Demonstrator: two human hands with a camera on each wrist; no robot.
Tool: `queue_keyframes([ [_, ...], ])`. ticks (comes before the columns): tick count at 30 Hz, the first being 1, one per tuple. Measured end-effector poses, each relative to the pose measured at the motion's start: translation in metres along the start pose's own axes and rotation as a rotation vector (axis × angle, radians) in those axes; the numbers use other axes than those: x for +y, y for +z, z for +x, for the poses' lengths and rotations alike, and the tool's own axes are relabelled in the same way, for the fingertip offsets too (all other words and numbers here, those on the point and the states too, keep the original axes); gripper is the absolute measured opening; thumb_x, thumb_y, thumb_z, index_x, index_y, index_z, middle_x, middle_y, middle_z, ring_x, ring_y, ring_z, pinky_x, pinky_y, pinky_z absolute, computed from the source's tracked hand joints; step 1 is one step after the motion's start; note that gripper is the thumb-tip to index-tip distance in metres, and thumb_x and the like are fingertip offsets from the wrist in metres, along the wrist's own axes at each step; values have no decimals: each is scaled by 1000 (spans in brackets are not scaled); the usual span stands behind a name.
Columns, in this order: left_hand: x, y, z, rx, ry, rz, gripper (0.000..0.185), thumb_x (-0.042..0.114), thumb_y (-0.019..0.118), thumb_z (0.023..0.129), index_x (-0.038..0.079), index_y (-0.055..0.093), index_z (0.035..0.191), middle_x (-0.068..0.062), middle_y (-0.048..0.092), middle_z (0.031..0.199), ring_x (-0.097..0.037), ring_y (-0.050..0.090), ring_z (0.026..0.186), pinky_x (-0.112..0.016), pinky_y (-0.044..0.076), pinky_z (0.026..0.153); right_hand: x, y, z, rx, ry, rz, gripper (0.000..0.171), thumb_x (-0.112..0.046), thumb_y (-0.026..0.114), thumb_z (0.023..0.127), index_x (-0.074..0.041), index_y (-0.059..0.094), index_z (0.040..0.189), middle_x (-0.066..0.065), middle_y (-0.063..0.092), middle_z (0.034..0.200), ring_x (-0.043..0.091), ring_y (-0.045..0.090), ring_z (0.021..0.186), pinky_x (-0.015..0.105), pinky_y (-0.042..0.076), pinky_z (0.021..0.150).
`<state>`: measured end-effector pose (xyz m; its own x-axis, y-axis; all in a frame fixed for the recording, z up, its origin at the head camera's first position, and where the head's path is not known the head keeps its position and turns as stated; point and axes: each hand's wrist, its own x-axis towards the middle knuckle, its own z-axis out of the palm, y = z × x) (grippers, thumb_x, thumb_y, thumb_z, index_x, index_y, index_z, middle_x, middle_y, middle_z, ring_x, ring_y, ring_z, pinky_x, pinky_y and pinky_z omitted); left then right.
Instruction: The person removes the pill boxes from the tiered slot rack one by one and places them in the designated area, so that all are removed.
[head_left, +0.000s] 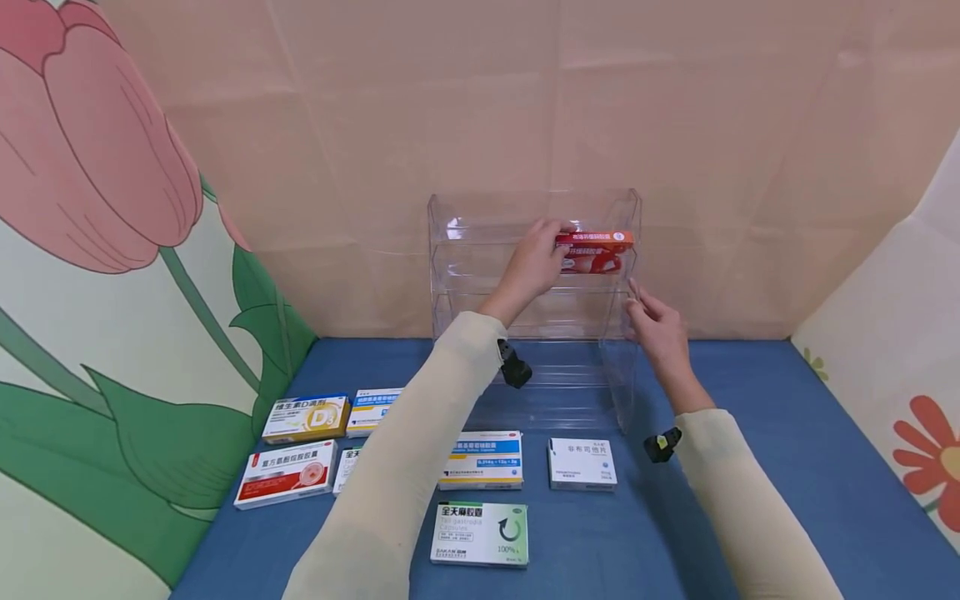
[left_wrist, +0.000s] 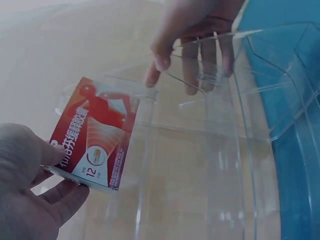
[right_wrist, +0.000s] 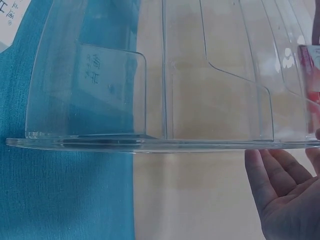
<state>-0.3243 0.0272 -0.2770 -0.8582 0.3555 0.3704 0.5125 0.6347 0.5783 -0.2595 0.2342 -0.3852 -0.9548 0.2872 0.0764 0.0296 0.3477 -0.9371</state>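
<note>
Your left hand (head_left: 534, 265) pinches the red medicine box (head_left: 595, 251) by its short end, thumb and fingers curled round it, holding it at the top tier of the clear acrylic rack (head_left: 480, 250), toward 1 o'clock from the rack's centre. Holding the end leaves the box's length free to pass behind the tier's front lip. Your right hand (head_left: 656, 329) rests with straight fingers against the rack's right side wall, at about 4 o'clock from the box, likely steadying the light rack; its grip holds nothing. On the blue surface (head_left: 750, 467), at 6 to 8 o'clock from the rack, lie more boxes: a green-and-white box (head_left: 480, 533), a small white box (head_left: 582, 463), and a yellow-and-white box (head_left: 307, 418).
</note>
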Motion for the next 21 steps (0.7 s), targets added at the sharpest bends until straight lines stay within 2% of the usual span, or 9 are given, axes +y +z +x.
queue_keyframes([
  [7, 8, -17, -5, 47, 26, 4, 38, 15, 61, 102, 13, 57, 139, -5, 55, 137, -18, 52, 125, -31, 48, 105, 0, -3, 2, -9, -9, 10, 60, -60, 52, 98, -37, 43, 152, 4, 47, 155, 30, 56, 130, 44, 52, 100],
  [12, 12, -25, -10, 71, 42, 35, 36, 15, 61, 102, 14, 59, 138, -4, 55, 138, -17, 52, 125, -32, 48, 104, 1, -6, 5, -12, -21, 12, 57, -57, 52, 99, -36, 44, 152, 5, 48, 155, 32, 57, 130, 40, 53, 97],
  [15, 14, -27, -13, 72, 52, 30, 37, 15, 62, 101, 14, 59, 138, -4, 55, 137, -18, 52, 125, -33, 49, 103, 2, -8, 7, -12, -19, 13, 56, -55, 52, 100, -35, 44, 152, 6, 47, 155, 32, 58, 129, 41, 53, 97],
  [21, 19, -32, -24, 36, 56, 41, 37, 17, 62, 101, 14, 58, 138, -4, 55, 134, -18, 53, 122, -33, 51, 101, 6, -9, 7, -11, -3, -9, 64, -62, 51, 98, -34, 41, 154, 7, 46, 156, 32, 56, 130, 44, 52, 99],
])
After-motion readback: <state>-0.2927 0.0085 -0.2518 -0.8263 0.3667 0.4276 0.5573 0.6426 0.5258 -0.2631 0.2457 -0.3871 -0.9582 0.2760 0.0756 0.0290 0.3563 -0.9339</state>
